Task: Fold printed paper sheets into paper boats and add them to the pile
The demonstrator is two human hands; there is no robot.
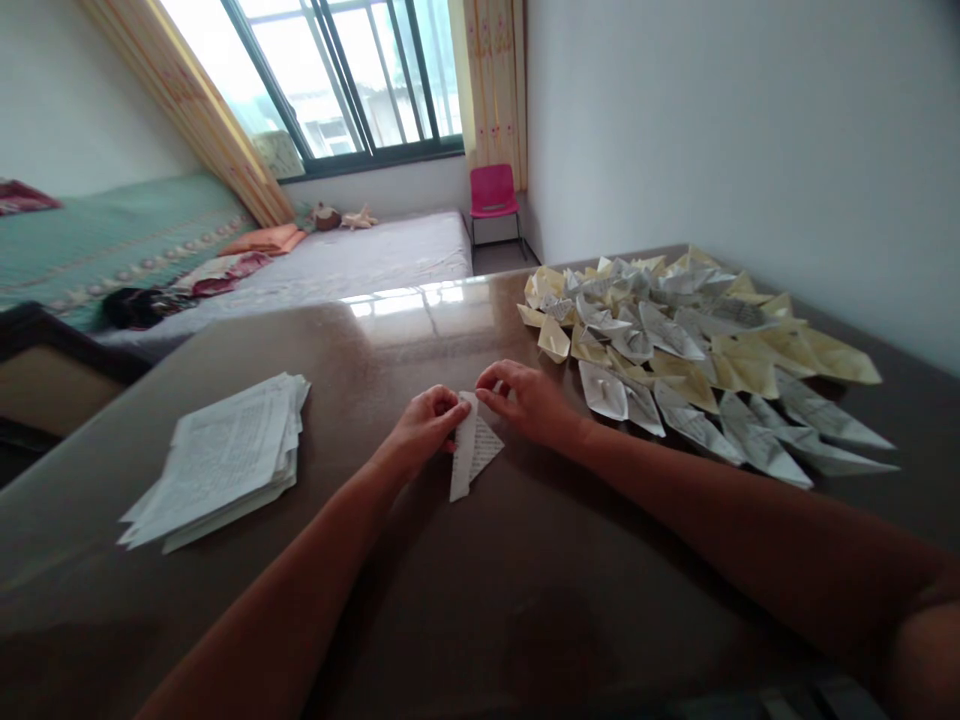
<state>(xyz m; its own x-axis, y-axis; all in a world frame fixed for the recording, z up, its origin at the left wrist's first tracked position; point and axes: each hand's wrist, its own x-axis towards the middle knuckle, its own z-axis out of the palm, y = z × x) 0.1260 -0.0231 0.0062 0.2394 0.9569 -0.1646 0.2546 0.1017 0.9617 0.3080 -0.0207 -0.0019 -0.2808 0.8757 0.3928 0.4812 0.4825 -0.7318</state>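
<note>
A partly folded sheet of printed paper point(472, 450) lies on the dark glossy table point(465, 590), at its middle. My left hand point(427, 422) pinches the paper's left top edge, fingers closed on it. My right hand point(525, 398) pinches the top right corner of the same sheet. Both forearms reach in from the bottom of the view.
A stack of flat printed sheets point(225, 458) sits left of my hands. A big pile of folded paper boats point(697, 350), white and yellow, covers the table's right side by the wall. Beyond the table are a bed point(352, 262), a pink chair point(493, 195) and a window.
</note>
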